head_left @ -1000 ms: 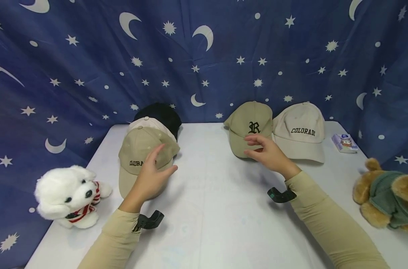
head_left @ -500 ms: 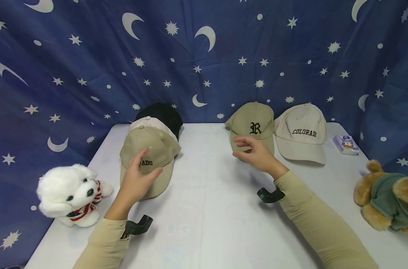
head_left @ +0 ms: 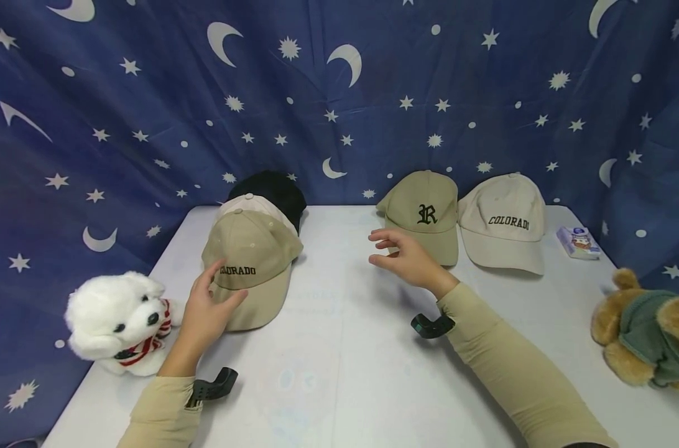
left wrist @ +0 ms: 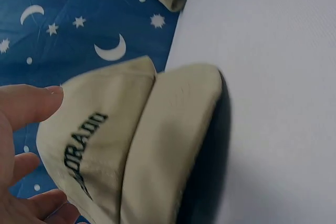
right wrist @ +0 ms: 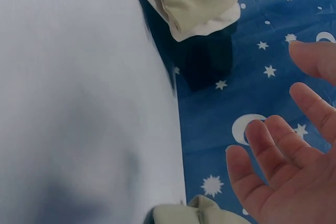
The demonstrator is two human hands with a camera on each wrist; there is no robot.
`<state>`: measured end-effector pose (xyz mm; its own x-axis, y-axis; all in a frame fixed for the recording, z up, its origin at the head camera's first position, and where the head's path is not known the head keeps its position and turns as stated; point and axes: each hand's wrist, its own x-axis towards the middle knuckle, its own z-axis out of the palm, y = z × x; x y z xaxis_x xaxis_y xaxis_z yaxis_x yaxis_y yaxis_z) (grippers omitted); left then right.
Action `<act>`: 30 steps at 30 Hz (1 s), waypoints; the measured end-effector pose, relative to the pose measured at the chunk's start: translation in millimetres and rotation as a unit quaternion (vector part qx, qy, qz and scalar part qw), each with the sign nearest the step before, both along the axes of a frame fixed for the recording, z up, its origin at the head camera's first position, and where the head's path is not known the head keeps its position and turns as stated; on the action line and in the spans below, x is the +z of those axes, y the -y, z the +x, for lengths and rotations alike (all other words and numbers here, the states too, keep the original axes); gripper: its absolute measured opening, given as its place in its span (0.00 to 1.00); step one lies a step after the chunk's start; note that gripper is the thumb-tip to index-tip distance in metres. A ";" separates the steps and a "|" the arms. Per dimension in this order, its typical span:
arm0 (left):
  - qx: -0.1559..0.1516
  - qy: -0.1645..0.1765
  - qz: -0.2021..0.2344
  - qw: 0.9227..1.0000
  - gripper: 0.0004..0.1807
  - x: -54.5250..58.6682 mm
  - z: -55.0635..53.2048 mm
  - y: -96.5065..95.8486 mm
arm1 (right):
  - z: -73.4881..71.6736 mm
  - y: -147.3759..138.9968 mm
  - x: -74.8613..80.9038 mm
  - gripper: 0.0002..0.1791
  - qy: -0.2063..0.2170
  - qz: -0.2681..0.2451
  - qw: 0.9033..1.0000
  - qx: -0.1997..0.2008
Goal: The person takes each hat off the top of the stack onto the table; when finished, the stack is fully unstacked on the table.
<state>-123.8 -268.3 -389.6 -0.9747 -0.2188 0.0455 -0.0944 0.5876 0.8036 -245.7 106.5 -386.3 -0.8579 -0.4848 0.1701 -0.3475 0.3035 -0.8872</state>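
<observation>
At the left of the table, a khaki cap [head_left: 255,246] lettered "COLORADO" lies in front of a pale cap [head_left: 263,202] and a black cap [head_left: 286,191], overlapping them. My left hand [head_left: 205,311] is beside its near left side, thumb and fingers spread and holding nothing; whether it touches the cap I cannot tell. On the right, a khaki cap [head_left: 423,193] with a black "R" sits next to a cream "COLORADO" cap [head_left: 504,202]. Just in front of the "R" cap my right hand [head_left: 409,258] hovers, fingers loosely bent, palm bare in the right wrist view.
A white plush dog [head_left: 115,320] sits at the table's left edge. On the right are a brown plush toy [head_left: 647,336] in a green top and a small purple packet [head_left: 578,242]. A blue star-and-moon curtain [head_left: 373,81] hangs behind the white table [head_left: 339,373].
My left hand has drawn left and toward me, uncovering more of the khaki cap's lettering. The right hand has shifted left, away from the "R" cap's middle. The caps stay put.
</observation>
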 end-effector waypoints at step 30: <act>0.019 0.070 -0.017 0.997 0.49 -20.1 -0.9 28.0 | -8.4 86.4 -9.2 0.29 0.012 0.053 0.997 0.050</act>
<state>-124.7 -296.3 -409.8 -0.9632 -0.2562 -0.0814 -0.2262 0.6087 0.7605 -254.1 20.1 -395.5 -0.8078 -0.5821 0.0932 -0.3591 0.3604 -0.8609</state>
